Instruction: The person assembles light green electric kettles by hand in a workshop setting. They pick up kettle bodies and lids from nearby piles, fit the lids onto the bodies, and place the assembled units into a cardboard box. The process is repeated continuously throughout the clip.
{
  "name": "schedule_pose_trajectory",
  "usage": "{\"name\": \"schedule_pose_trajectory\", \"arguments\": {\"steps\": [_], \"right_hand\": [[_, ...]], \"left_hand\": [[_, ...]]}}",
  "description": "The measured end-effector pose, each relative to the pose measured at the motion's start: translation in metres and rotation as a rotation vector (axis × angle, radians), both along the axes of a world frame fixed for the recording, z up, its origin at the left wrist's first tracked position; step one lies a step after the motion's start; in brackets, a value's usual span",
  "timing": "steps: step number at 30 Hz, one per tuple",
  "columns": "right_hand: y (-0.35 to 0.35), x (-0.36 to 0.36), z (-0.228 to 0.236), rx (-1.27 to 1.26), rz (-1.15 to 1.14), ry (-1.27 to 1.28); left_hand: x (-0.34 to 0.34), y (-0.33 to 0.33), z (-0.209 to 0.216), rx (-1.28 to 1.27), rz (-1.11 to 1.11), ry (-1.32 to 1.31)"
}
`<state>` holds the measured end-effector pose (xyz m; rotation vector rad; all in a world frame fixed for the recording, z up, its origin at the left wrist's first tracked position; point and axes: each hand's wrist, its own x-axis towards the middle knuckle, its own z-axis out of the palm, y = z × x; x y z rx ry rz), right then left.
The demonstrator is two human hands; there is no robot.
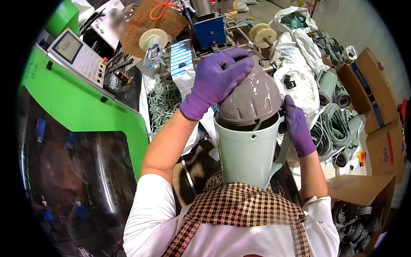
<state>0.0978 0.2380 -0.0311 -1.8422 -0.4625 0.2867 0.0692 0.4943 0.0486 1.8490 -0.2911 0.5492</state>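
Observation:
My left hand [220,79], in a purple glove, grips the top of a glossy grey-brown domed plastic part [252,96]. The dome sits tilted in the mouth of a pale grey-green plastic jug [244,154], and a dark gap shows along its near edge. A small round hole marks the jug's near wall just under the rim. My right hand [297,124], gloved alike, is closed at the upper end of the jug's side handle, beside a small black knob; some of its fingers are hidden. The jug stands close against my checked apron [248,205].
On the left is a green machine [94,113] with a control panel [77,55]. A blue metal fixture [209,32] stands ahead, near grey-green plastic scraps [162,103]. Rolled grey-green hoses [336,126] and white sacks lie right, beside open cardboard boxes [374,85] and dark parts [353,225].

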Motion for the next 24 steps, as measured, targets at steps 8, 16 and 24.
{"name": "schedule_pose_trajectory", "arguments": {"steps": [8,16,24], "right_hand": [[-0.046,0.017,0.008,-0.068,0.109,-0.194],[-0.062,0.039,-0.013,-0.015,0.229,-0.252],[-0.054,0.043,-0.023,0.100,0.330,-0.160]], "left_hand": [[0.003,-0.047,0.008,0.122,-0.009,0.313],[0.002,-0.070,0.016,0.368,0.145,0.297],[-0.009,-0.055,0.006,0.250,0.388,0.168]]}}
